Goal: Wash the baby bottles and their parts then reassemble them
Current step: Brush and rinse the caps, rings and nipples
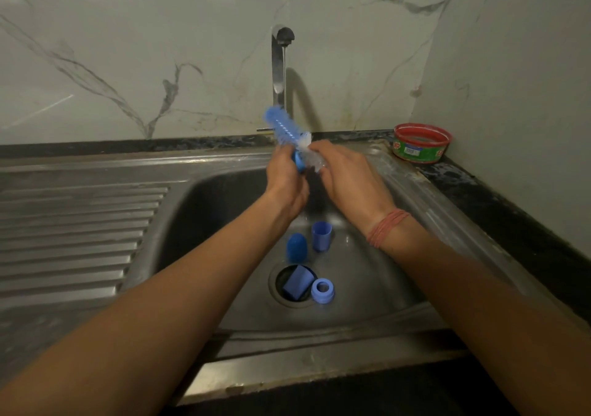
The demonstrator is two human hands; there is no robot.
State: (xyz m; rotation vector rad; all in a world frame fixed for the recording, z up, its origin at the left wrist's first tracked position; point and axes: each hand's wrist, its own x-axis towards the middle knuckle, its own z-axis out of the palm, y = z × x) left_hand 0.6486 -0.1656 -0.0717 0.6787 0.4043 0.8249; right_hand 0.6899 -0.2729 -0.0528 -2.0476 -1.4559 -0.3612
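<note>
Over the sink basin [224, 211] both hands meet under the tap [277, 64], which runs a thin stream. A bottle brush [283, 128] with blue and white bristles points up and left between them. My right hand [348, 179] grips its lower whitish end. My left hand [284, 182] grips a small blue part [299, 161] pressed against the brush; most of that part is hidden. On the basin floor lie a blue dome cap [296, 247], a blue cup-shaped cap [321, 236], a blue block [299, 283] over the drain and a light-blue ring collar [323, 291].
A ribbed steel drainboard [80, 239] stretches to the left of the basin. A red and green round tub [422, 142] stands on the dark counter at the back right corner. Marble-patterned walls close in behind and to the right.
</note>
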